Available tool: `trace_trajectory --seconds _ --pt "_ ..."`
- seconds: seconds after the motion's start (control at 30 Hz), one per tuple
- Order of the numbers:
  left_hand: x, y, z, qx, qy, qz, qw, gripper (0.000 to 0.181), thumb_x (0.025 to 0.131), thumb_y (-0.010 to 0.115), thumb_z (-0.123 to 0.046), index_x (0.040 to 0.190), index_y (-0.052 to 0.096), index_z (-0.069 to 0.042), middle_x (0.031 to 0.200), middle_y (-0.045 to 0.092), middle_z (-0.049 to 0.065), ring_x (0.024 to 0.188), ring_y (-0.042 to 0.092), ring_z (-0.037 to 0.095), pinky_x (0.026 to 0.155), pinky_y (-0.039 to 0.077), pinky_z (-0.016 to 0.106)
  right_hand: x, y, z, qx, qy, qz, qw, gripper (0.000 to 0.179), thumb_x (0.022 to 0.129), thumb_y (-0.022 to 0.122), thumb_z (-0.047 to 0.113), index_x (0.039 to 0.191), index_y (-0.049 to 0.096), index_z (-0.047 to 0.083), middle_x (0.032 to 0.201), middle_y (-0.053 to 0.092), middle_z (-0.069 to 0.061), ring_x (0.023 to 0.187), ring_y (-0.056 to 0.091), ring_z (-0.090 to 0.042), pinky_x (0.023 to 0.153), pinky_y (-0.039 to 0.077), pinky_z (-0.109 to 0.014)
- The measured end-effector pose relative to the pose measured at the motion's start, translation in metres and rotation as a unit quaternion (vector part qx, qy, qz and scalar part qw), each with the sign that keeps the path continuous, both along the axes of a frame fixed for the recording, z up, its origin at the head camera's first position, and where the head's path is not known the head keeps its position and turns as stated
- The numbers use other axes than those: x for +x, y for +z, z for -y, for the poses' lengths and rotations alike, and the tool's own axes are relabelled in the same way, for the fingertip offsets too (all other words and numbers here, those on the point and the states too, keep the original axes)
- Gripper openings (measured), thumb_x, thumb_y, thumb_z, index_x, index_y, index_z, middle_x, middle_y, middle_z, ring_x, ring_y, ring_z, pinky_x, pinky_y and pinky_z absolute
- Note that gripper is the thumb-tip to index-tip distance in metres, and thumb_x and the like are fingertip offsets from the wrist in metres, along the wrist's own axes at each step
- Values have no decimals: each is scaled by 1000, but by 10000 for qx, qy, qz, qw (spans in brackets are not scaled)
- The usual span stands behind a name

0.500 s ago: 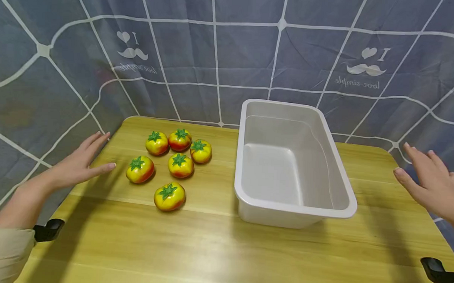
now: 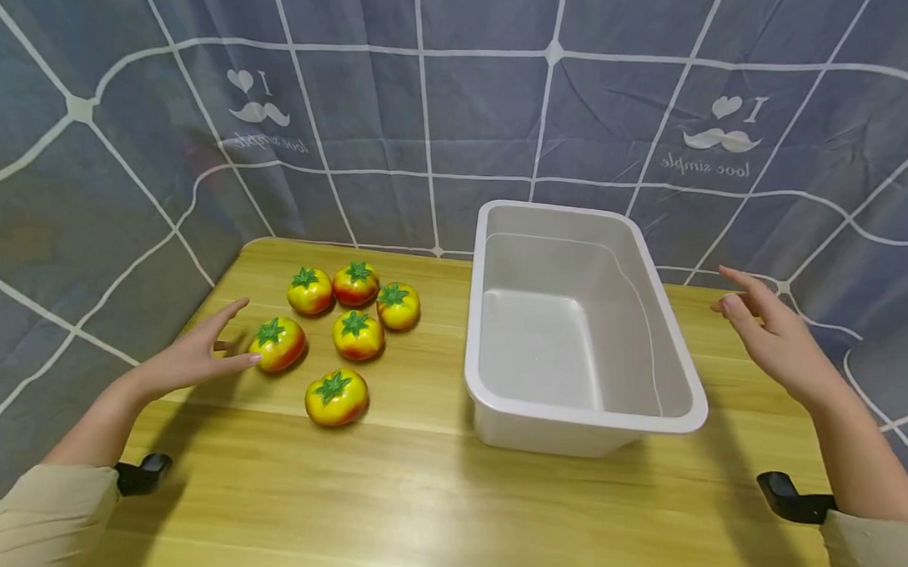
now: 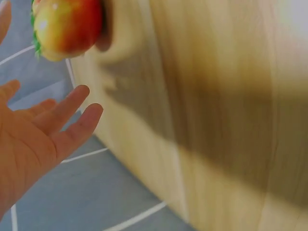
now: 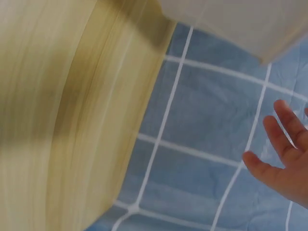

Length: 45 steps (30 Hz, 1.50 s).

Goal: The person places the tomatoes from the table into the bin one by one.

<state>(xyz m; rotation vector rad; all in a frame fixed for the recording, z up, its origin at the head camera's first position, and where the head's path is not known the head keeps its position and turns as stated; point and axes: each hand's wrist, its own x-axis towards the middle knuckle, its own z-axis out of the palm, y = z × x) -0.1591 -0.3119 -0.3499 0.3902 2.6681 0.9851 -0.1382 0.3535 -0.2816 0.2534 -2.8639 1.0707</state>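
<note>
In the head view my left hand (image 2: 188,359) reaches in from the left, thumb and fingers spread beside the leftmost yellow-and-red toy tomato (image 2: 278,345) with a green leafy top. That tomato (image 3: 70,26) shows above the spread fingers in the left wrist view, a gap between them. Several similar tomatoes sit to its right, among them a front one (image 2: 337,398) and a middle one (image 2: 358,335). My right hand (image 2: 778,336) hovers right of a light grey plastic bin (image 2: 580,417), fingers relaxed and holding nothing. The bin's inside is bare.
A wooden table (image 2: 416,516) carries the tomatoes on its left and the bin right of centre. Behind it and along the sides hangs a blue-grey curtain (image 2: 490,118) with white lines. Black wrist mounts (image 2: 143,473) stick out from both sleeves.
My left hand has moved right and nearer to the leftmost tomato. The right hand has moved left, closer to the bin. Tomatoes and bin rest where they were; the view has shifted slightly.
</note>
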Motion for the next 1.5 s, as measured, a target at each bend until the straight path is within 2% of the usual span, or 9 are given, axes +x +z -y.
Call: trace_trajectory --seconds 0.07,0.13,0.27,0.37,0.47,0.57,0.8,1.07,1.5 --pt "-4 -5 -2 25 22 -86 10000 91 90 62 -28 148 -3 -1 146 4 36 113 37 62 85 41 62 -7 -2 7 -181 30 -41 9998 50 102 34 27 149 22 17 97 54 13 90 49 -1 77 42 -28" --pt "-9 -11 -5 99 33 -182 9998 90 89 63 -27 148 0 0 146 6 36 113 38 61 88 39 62 -14 -5 15 -453 77 -56 9989 49 102 34 26 148 23 11 87 56 11 80 54 -3 68 41 -16" --pt "-13 -24 -8 230 31 -262 9994 90 88 65 -26 147 4 4 146 10 35 121 32 57 94 33 63 -26 -10 31 -872 2 150 9961 51 102 32 28 146 24 3 75 55 2 64 54 -11 62 47 -19" --pt "-10 -31 -7 192 124 -183 9996 91 86 67 -27 146 6 5 145 12 36 126 22 57 95 28 65 -30 -15 44 -863 -19 454 9952 51 102 30 30 146 24 3 83 57 -8 64 55 -12 62 48 -23" --pt "-8 -34 -8 196 212 -185 9994 91 86 67 -28 146 8 6 143 14 37 127 19 57 96 25 67 -33 -18 52 -826 -43 587 9948 52 102 28 31 145 25 3 104 54 -19 71 56 -5 64 48 -23" --pt "-10 -33 -12 257 217 -265 9991 89 87 67 -29 146 9 5 143 17 36 127 21 56 96 25 66 -34 -18 56 -905 -178 527 9943 51 102 29 29 144 27 1 111 51 -18 74 56 0 62 49 -23" --pt "-12 -32 -17 88 287 -200 9993 84 88 64 -32 144 15 6 141 21 36 124 26 52 96 26 66 -37 -14 60 -1230 -428 701 9890 50 102 31 27 144 27 1 86 53 6 67 54 -5 56 47 -25" --pt "-14 -32 -22 265 371 -35 9990 79 88 63 -35 143 21 2 137 30 33 122 33 46 96 32 60 -34 -10 63 -1306 -592 692 9872 51 101 31 30 144 28 2 91 52 4 69 55 -4 57 49 -23" --pt "-19 -24 -31 82 642 -298 9975 83 86 65 -39 142 23 4 133 35 32 117 38 44 93 36 57 -36 -12 66 -1571 -743 626 9828 49 101 34 27 142 31 1 86 54 12 69 57 0 59 50 -20"
